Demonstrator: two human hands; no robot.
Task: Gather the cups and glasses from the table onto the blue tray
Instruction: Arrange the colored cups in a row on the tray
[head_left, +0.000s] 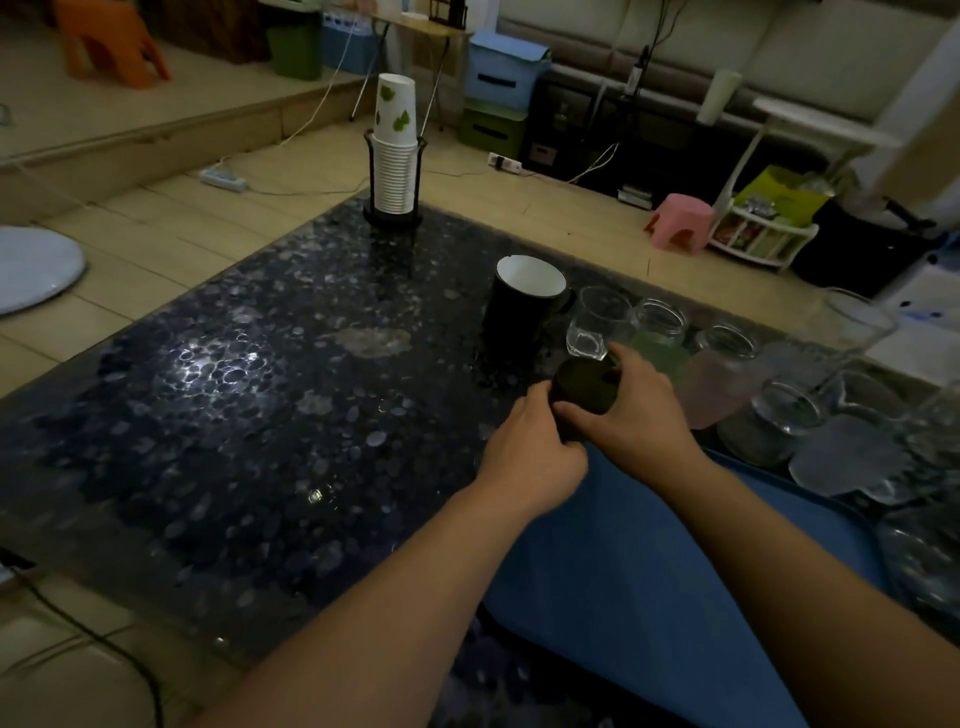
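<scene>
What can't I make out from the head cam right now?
- Dark cup: body covered by both hands, left and right.
- Blue tray: cut off by bottom edge, arms across it.
- Glasses at right: blurred, cropped by frame edge; count unclear.

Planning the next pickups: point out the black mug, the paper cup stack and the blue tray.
black mug (514, 317), head view, outer wall
paper cup stack (395, 171), head view, ribbed rims
blue tray (623, 561), head view, bare floor

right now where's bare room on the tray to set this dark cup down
The near part of the blue tray is bare, bordered by both forearms and the table edge. Its far and right sides are crowded with glasses. Both the left hand and right hand grip the dark cup.
</scene>
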